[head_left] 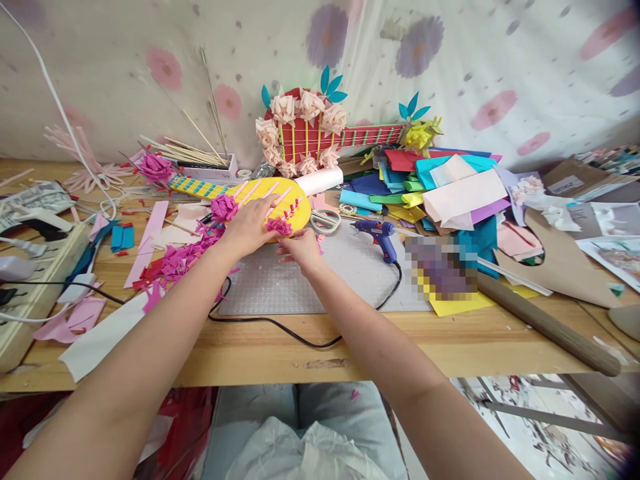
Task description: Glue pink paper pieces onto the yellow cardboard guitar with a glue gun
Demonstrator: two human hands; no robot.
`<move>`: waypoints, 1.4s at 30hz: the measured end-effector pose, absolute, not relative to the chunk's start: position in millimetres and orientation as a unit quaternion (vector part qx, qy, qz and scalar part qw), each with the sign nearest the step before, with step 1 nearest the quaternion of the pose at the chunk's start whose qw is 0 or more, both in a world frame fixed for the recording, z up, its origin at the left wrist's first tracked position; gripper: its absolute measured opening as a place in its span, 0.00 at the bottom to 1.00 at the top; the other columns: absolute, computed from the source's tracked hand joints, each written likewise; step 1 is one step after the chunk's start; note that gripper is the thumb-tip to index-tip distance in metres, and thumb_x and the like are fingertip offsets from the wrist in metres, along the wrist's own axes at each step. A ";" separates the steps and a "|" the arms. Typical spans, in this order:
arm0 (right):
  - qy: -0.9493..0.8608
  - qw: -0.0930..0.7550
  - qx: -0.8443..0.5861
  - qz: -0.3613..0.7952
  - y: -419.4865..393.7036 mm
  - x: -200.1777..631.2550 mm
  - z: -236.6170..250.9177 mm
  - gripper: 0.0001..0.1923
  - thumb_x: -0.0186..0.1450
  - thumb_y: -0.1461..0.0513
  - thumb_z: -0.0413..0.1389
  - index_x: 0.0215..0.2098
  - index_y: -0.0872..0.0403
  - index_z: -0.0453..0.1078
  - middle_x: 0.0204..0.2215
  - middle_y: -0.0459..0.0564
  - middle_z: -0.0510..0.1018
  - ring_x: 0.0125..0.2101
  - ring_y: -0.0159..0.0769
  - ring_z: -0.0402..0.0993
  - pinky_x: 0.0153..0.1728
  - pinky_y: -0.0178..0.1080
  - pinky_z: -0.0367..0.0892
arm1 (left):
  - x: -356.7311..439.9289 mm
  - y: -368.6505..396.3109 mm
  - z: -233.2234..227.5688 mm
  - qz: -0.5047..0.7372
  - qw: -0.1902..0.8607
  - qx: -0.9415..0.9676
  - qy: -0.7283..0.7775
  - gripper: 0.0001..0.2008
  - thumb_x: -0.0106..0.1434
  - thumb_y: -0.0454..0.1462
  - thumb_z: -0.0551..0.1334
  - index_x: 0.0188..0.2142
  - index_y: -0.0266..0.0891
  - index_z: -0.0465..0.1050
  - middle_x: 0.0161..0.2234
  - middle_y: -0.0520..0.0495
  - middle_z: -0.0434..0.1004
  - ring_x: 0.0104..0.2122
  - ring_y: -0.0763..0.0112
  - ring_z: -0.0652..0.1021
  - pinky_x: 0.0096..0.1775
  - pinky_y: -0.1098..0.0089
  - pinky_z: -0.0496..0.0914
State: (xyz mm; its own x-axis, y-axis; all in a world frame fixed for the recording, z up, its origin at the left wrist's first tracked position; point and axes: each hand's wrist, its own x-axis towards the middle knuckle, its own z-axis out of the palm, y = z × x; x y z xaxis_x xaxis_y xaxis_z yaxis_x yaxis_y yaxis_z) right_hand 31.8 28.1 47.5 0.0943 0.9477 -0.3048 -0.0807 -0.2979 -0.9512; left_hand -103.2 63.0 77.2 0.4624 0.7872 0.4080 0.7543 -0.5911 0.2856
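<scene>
A yellow paper guitar (pixel 295 201) with pink strips and small red pegs lies at the far left of the grey cutting mat (pixel 280 287). My left hand (pixel 249 225) is laid over its body, holding it, thumb side beside a magenta paper flower (pixel 279 227) at the near edge. From the right, my right hand (pixel 301 248) has its fingers closed at that flower's lower side; the fingertips are partly hidden. A second magenta flower (pixel 224 208) sits left of my left hand, and a third flower (pixel 156 168) is at the neck's far end.
A blue glue gun (pixel 379 237) stands on the mat, its black cord (pixel 280 328) looping along the front. Scissors (pixel 325 221) lie behind my right hand. Magenta paper petals (pixel 185 261) heap at left. A red paper guitar (pixel 305 133) and coloured paper (pixel 460 190) are behind.
</scene>
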 end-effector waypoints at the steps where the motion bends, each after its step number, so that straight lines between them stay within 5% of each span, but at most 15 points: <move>1: -0.375 0.462 -0.576 0.560 28.0 32.0 47.1 0.18 0.55 0.69 0.57 0.35 0.52 0.51 0.23 0.43 0.73 0.20 0.30 0.74 0.15 0.31 0.70 | -103.5 63.0 77.0 0.256 0.032 0.855 0.450 0.35 0.54 0.38 0.65 0.59 0.42 0.53 0.51 0.42 0.69 0.53 0.57 0.69 0.54 0.55 0.62; 14: -0.346 0.483 -0.561 0.576 19.9 39.5 57.5 0.17 0.59 0.63 0.57 0.35 0.50 0.48 0.29 0.46 0.77 0.20 0.29 0.74 0.14 0.29 0.68 | -107.0 61.1 75.1 0.248 0.029 0.858 0.448 0.35 0.54 0.38 0.64 0.59 0.40 0.53 0.52 0.41 0.69 0.53 0.57 0.68 0.54 0.55 0.62; 42: -0.367 0.490 -0.559 0.560 24.1 46.4 53.6 0.15 0.58 0.68 0.54 0.34 0.51 0.49 0.27 0.45 0.76 0.21 0.31 0.76 0.15 0.30 0.69 | -101.7 55.2 65.7 0.238 0.001 0.872 0.427 0.35 0.52 0.33 0.62 0.59 0.39 0.54 0.55 0.37 0.65 0.55 0.53 0.65 0.55 0.51 0.60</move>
